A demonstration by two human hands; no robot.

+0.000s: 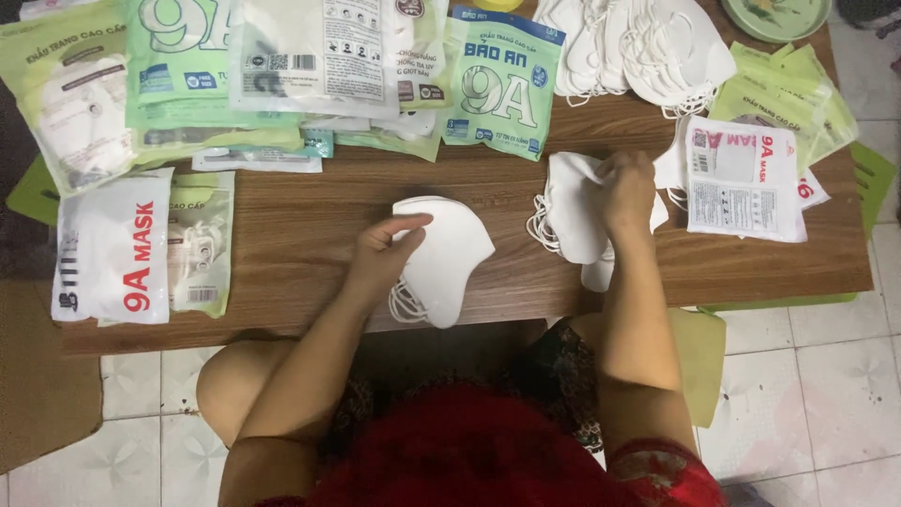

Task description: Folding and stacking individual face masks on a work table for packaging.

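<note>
White, soft and probably very light, the folded mask (pixel 449 258) lies near the front edge of the wooden table (pixel 291 235), pinched at its top rim by the left hand (pixel 383 252), while the right hand (pixel 627 192) pinches another from the small pile (pixel 574 211), best gripped by an edge.

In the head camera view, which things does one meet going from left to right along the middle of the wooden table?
White mask packet with red print → clear packet with a green edge → left hand → stack of white masks it holds → small pile of white masks → right hand → white printed packet.
</note>
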